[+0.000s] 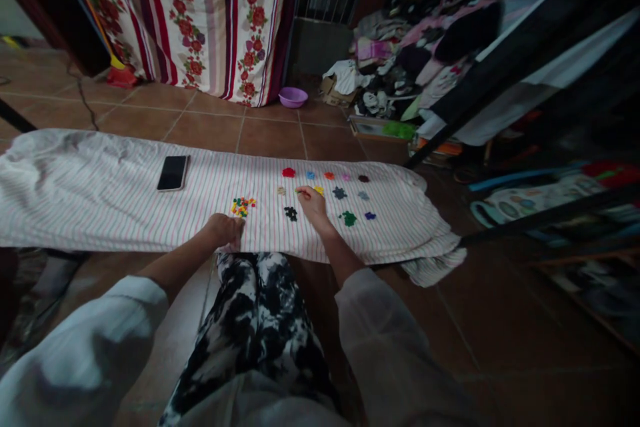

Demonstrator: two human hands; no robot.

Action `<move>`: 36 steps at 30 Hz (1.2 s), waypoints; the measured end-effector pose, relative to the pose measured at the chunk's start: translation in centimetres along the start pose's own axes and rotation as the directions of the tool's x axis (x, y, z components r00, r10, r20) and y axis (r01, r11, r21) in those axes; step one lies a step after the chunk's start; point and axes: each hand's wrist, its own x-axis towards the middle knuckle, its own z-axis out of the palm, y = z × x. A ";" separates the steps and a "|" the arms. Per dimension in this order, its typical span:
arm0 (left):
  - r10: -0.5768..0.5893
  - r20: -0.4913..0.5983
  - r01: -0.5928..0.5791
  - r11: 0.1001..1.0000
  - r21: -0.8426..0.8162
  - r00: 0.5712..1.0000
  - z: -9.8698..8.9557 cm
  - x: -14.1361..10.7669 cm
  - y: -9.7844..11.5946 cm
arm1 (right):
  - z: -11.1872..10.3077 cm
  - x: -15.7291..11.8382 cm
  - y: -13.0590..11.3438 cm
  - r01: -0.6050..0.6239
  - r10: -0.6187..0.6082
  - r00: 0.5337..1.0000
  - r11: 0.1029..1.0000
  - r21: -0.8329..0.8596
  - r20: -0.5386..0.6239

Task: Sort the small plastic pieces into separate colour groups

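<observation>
Left hand (225, 230) rests on the striped sheet (90, 197), fingers curled down, just beside the mixed pile of small coloured pieces (241, 207) - can't tell if they hold anything. Right hand (313, 205) sits among the sorted colour piles (347, 218) - fingertips (302, 191) pinched narrow, too small to tell if there's a piece. Phone (173, 173) lies on the sheet, off left.

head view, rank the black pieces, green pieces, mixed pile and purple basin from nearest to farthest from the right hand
From the right hand:
1. black pieces, just to its left on the striped sheet
2. green pieces, to its right on the sheet
3. mixed pile, farther left on the sheet
4. purple basin, on the tiled floor beyond the sheet
</observation>
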 end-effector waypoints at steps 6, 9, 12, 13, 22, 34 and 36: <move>0.003 0.030 -0.003 1.000 0.028 1.000 -0.2 0.2 0.1 | -6.6 -0.7 6.1 -0.080 0.047 0.968 0.989 -0.124 -0.247; 0.004 0.030 -0.005 0.999 0.033 1.000 -0.1 0.3 0.0 | -9.1 -1.2 9.0 -0.158 0.100 0.951 0.971 -0.182 -0.294; 0.004 0.033 -0.005 1.000 0.029 0.999 0.3 0.5 -0.2 | -10.4 -1.7 11.0 -0.226 0.152 0.938 0.950 -0.217 -0.311; 0.002 0.036 -0.003 1.000 0.029 0.999 0.4 0.5 -0.3 | -10.6 -1.7 11.5 -0.242 0.164 0.934 0.944 -0.224 -0.317; -0.003 0.035 0.002 0.999 0.034 0.999 0.6 1.2 -0.5 | -10.0 -1.2 12.9 -0.271 0.200 0.942 0.926 -0.261 -0.270; -0.004 -0.004 0.004 1.000 0.006 1.000 0.5 0.8 -0.4 | -9.4 -2.0 13.0 -0.223 0.185 0.964 0.954 -0.201 -0.193; -0.002 -0.007 0.002 1.000 0.009 1.000 0.5 0.8 -0.4 | -9.1 -2.2 12.8 -0.161 0.126 0.977 0.966 -0.202 -0.173</move>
